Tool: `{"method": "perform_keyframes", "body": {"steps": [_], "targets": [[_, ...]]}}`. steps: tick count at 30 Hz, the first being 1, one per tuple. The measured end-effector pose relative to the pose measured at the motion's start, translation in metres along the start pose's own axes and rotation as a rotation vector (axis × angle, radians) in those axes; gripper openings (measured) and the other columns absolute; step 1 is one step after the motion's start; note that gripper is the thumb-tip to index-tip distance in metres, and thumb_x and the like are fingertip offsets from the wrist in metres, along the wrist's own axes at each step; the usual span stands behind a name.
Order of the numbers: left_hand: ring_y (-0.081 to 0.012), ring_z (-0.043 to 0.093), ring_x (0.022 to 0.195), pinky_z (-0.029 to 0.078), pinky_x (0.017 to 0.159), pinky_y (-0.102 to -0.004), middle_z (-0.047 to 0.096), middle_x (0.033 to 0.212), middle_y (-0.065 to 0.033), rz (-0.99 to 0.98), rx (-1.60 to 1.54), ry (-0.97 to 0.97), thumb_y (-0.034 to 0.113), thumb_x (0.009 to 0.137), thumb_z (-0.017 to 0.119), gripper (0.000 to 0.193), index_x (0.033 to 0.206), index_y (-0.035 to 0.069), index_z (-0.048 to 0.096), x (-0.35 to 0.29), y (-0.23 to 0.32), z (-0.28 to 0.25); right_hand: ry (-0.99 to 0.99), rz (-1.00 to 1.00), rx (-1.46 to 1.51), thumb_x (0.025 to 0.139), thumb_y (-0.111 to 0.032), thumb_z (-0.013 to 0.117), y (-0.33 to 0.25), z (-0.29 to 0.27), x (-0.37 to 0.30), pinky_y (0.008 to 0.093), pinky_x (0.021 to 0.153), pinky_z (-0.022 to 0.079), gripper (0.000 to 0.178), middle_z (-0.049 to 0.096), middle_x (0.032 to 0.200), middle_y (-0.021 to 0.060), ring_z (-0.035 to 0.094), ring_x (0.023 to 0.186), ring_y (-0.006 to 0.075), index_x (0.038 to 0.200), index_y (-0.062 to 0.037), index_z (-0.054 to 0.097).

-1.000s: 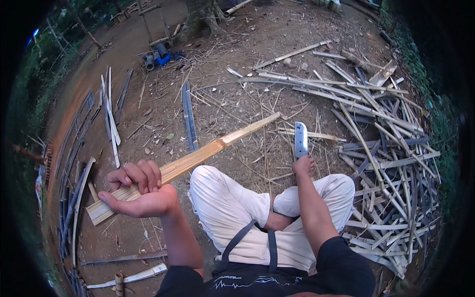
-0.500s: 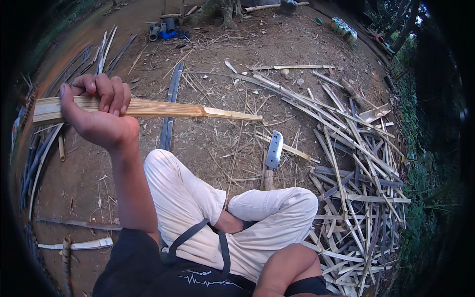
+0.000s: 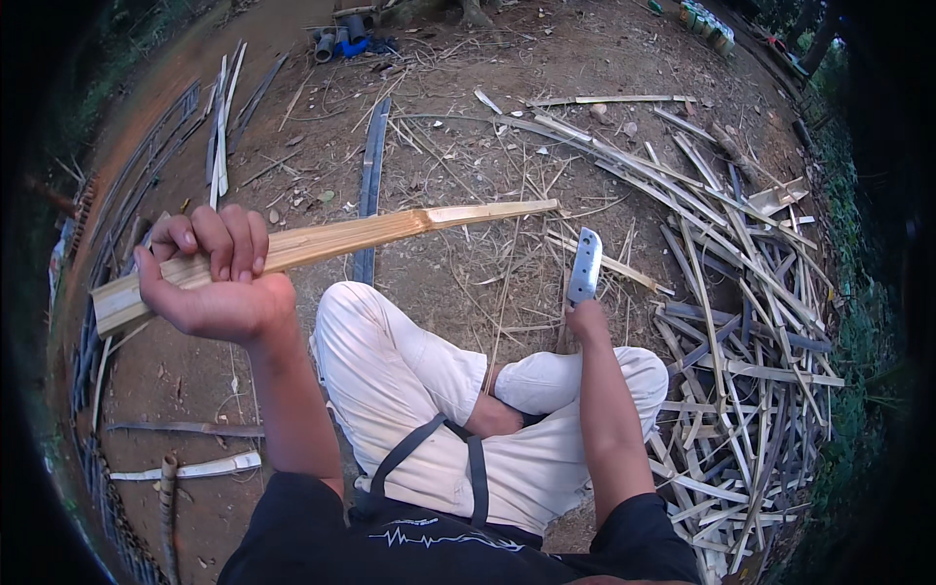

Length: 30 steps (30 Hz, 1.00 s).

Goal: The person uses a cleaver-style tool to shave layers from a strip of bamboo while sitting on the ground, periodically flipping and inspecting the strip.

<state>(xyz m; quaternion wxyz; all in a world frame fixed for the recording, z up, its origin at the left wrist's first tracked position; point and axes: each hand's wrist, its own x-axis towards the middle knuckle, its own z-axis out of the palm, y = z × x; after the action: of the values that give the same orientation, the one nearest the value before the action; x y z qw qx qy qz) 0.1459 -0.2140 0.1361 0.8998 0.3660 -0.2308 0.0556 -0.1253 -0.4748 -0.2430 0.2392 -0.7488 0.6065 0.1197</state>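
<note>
The bamboo slat, raised half a second ago, has dropped level over the knees, gripped in the left hand. Beside its tip, the right hand clasps an upright knife; offcuts lie beyond.

Setting: outdoors, daylight, no walls or furniture.
Ground: bare brown dirt, strewn with thin dry fibres and chips.
Right side: a large loose heap of split bamboo strips, crossing one another, reaching from near to far.
Left side: long slats lying in rows on the earth.
Far edge: blue and grey pipe pieces beside a tree base.
Rim: dark green foliage at right.
</note>
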Motion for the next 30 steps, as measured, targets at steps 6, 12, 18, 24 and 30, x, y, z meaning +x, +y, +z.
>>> {"method": "perform_keyframes", "body": {"steps": [6, 12, 18, 24, 30], "targets": [[-0.0066, 0.018, 0.036, 0.015, 0.035, -0.0222, 0.025, 0.048, 0.0028, -0.001, 0.008, -0.032, 0.057, 0.099, 0.039, 0.049, 0.075, 0.015, 0.037, -0.033, 0.011, -0.016, 0.025, 0.178, 0.096, 0.083, -0.021, 0.069, 0.033, 0.054, 0.038, 0.0455, 0.098, 0.051, 0.051, 0.062, 0.126, 0.0278, 0.062, 0.117, 0.0381, 0.124, 0.0071, 0.057], [-0.0071, 0.018, 0.036, 0.016, 0.037, -0.0235, 0.026, 0.045, 0.0012, -0.042, -0.028, -0.089, 0.062, 0.099, 0.036, 0.053, 0.077, 0.014, 0.034, -0.071, 0.024, -0.039, 0.265, 0.188, 0.332, 0.082, -0.027, 0.072, -0.006, -0.01, 0.007, 0.0476, 0.092, 0.051, 0.045, 0.067, 0.112, 0.0268, 0.065, 0.11, 0.0399, 0.111, 0.006, 0.063], [-0.0077, 0.018, 0.036, 0.018, 0.039, -0.0248, 0.028, 0.045, 0.0012, -0.083, -0.055, -0.125, 0.061, 0.1, 0.036, 0.052, 0.077, 0.015, 0.033, -0.08, 0.028, -0.049, 0.435, -0.207, 0.618, 0.084, -0.031, 0.076, -0.06, -0.084, -0.082, 0.0432, 0.075, 0.05, 0.034, 0.069, 0.089, 0.0206, 0.066, 0.082, 0.0348, 0.093, -0.0009, 0.065], [-0.0081, 0.019, 0.036, 0.018, 0.038, -0.0251, 0.028, 0.046, 0.0014, -0.047, -0.081, -0.156, 0.053, 0.103, 0.034, 0.047, 0.077, 0.014, 0.034, -0.084, 0.028, -0.045, 0.313, -0.744, 0.798, 0.085, -0.017, 0.078, -0.105, -0.098, -0.201, 0.0314, 0.061, 0.049, 0.03, 0.065, 0.078, 0.0078, 0.061, 0.067, 0.016, 0.105, 0.0, 0.064], [-0.0073, 0.019, 0.036, 0.019, 0.038, -0.0242, 0.028, 0.047, 0.0024, -0.053, -0.077, -0.15, 0.048, 0.104, 0.034, 0.043, 0.077, 0.014, 0.034, -0.073, 0.023, -0.038, -0.177, -0.467, 1.236, 0.094, -0.005, 0.065, -0.102, -0.051, -0.299, 0.0251, 0.059, 0.049, 0.036, 0.059, 0.084, 0.0006, 0.058, 0.065, 0.0071, 0.127, -0.001, 0.053]]}}
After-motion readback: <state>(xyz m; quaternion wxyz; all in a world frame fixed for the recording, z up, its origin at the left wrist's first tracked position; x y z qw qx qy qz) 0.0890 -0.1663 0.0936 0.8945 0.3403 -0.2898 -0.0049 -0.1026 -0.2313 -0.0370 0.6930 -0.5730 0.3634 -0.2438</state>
